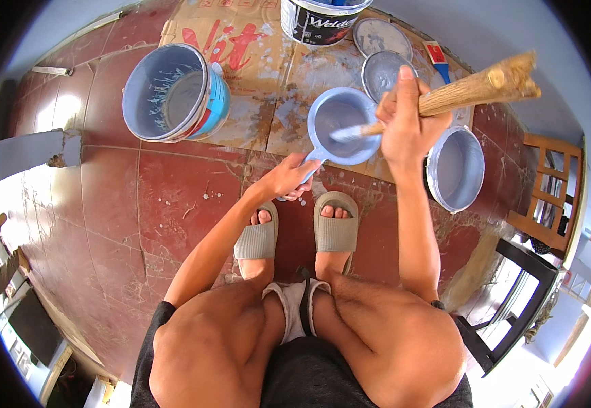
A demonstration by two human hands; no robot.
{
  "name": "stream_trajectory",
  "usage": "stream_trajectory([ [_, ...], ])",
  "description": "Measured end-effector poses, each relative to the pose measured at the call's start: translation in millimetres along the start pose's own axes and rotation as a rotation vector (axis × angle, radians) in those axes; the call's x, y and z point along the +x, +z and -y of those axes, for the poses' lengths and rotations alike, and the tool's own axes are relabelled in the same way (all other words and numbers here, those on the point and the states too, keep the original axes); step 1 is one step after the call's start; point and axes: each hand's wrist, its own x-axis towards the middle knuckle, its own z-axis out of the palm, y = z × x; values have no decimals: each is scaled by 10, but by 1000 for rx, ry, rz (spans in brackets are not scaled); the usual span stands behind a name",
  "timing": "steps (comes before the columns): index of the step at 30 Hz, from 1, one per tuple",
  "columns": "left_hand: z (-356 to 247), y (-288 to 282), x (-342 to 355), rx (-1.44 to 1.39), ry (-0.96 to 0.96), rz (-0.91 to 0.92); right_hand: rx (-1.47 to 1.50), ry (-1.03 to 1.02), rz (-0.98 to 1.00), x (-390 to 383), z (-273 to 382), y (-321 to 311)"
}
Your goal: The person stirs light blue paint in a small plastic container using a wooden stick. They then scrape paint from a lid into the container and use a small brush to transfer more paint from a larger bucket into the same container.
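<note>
Low over the red tiled floor, my left hand is closed round the handle of a light blue plastic dipper. My right hand grips a thick wooden stick with a rough upper end. The stick's lower end, coated pale blue-white, is tilted down inside the dipper. A bucket with pale blue paint residue stands at the left on paint-stained cardboard. To the right of my right hand is a round container of pale blue-grey paint, partly behind my wrist.
A black-labelled bucket stands at the back beside two round lids and a blue-handled brush. A wooden rack and a black chair are at the right, a grey ledge at the left. My sandalled feet are below the dipper.
</note>
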Motion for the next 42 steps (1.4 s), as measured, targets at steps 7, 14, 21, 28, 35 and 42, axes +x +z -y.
stream_trajectory([
  [7, 17, -21, 5, 16, 21, -8, -58, 48, 80, 56, 14, 38],
  [14, -3, -7, 15, 20, 35, -4, -31, 51, 12, 147, -18, -74],
  [21, 3, 6, -9, 43, 48, -18, 116, 39, 6, 188, -56, -150],
  [28, -14, 2, 4, 32, 40, -13, 264, 32, -43, 297, -147, -231],
  [35, 9, -14, 24, 26, 38, -6, 382, 44, -91, 335, -59, -177],
  [42, -30, -6, 9, 20, 36, -6, 341, 141, -249, 333, -104, -119],
])
